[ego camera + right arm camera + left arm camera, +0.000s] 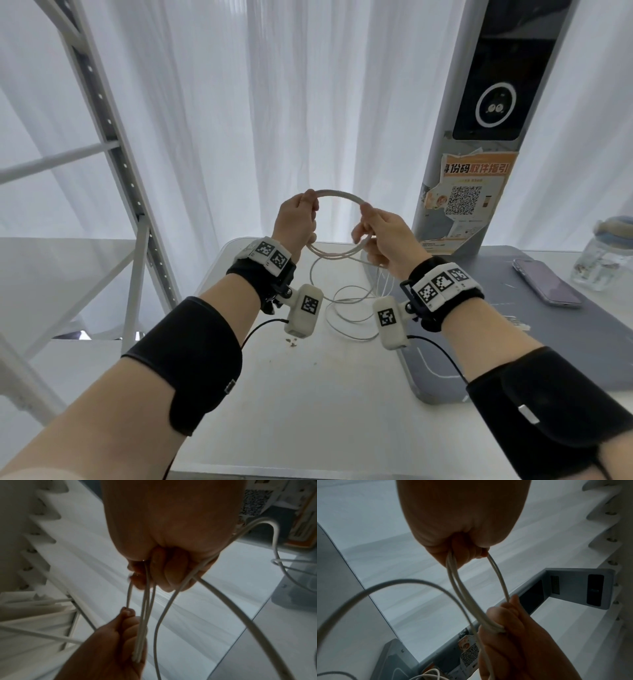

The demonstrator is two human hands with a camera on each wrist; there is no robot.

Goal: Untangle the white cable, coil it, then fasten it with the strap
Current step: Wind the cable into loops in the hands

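Your left grip (297, 216) and right grip (380, 236) each pinch one side of the cable (337, 195) coil, held above the bench (308, 394) far edge. Loose loops trail onto the bench. Wrist views show several strands bundled in each fist.

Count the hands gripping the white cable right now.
2. The left hand grips the left side of the white cable coil, and the right hand grips its right side. The rest of the cable hangs to the table.
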